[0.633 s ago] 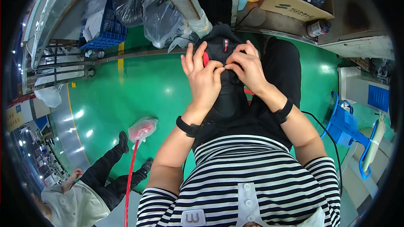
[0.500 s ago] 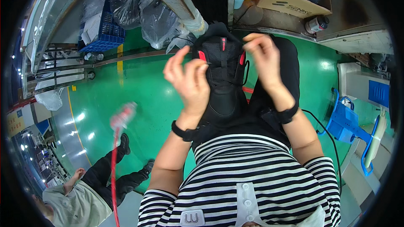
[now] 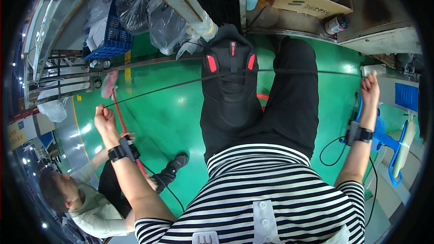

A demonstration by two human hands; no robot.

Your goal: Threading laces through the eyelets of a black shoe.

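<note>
A black shoe [image 3: 231, 104] with red loops beside its opening rests on my left thigh, its toe toward me. A long black shoelace [image 3: 158, 91] runs through the front of the shoe and stretches taut out to both sides. Far out on the left, my left hand [image 3: 105, 118] is closed on one end of the lace. My right hand [image 3: 370, 90] is raised out to the right, fingers closed round the other end. Each wrist wears a black strap with a small device and a cable.
At lower left a co-worker [image 3: 90, 208] holds a red-handled mop [image 3: 118, 113]. A blue crate [image 3: 108, 49] and plastic bags [image 3: 165, 29] lie at upper left. A cardboard box [image 3: 312, 7] and dark jar [image 3: 337, 24] sit at upper right. A blue metal frame [image 3: 382, 138] stands right.
Both hands have moved from beside the shoe's opening far out to the sides, drawing the lace out straight. The co-worker has leaned into view, and the mop head has moved farther away.
</note>
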